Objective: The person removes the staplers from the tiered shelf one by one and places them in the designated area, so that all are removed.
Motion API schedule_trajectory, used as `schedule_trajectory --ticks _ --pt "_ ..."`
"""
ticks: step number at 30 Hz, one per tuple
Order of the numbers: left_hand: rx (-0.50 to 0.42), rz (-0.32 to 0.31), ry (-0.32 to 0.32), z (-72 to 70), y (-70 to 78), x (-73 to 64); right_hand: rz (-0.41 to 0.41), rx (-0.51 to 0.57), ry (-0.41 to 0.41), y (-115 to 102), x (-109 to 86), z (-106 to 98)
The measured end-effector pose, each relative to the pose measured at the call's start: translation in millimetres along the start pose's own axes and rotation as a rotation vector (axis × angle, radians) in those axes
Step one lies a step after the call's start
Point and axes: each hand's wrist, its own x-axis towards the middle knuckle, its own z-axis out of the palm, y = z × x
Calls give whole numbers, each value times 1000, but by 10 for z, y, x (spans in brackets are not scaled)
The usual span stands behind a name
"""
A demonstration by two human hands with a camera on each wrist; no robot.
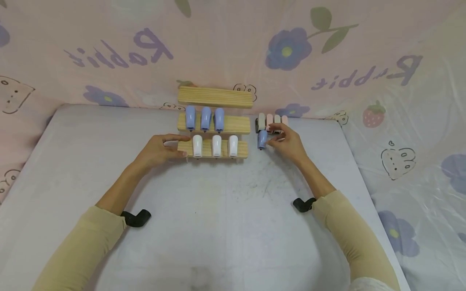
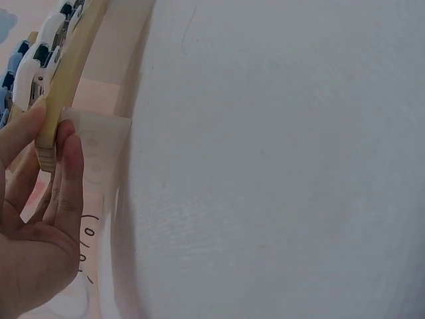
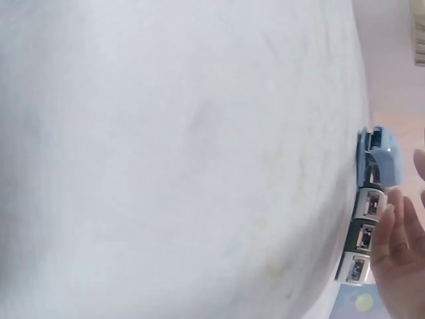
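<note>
A stepped wooden rack carries three white staplers [image 1: 216,146] on its lowest board [image 1: 242,150] and three blue staplers [image 1: 205,118] on the middle board [image 1: 236,125]. My left hand [image 1: 159,152] grips the left end of the lowest board; in the left wrist view, thumb and fingers lie on opposite faces of it. To the right of the rack, a single blue stapler [image 1: 262,140] sits on the table. Close beside it is my right hand [image 1: 290,144], fingers loosely bent, not wrapped around it. Whether a fingertip touches it I cannot tell.
Behind the lone blue stapler stands a row of several grey and pink staplers [image 1: 261,121], partly covered by my right hand. The rack's top board [image 1: 214,97] holds nothing. A patterned curtain [image 1: 225,48] hangs along the back edge of the white table [image 1: 218,226].
</note>
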Motion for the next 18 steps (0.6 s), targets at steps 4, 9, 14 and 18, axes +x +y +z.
schedule_trajectory --ticks 4,9,14,18 --pt "-9 -8 0 5 -3 7 -44 30 33 -146 -37 -52" --pt "-13 -19 9 15 -11 9 -129 106 26 -447 -110 -89" --pt "-31 -15 12 28 -23 12 -186 156 27 -522 -89 -70" --pt "-35 -6 17 32 -37 20 -229 191 36 -579 -68 -47"
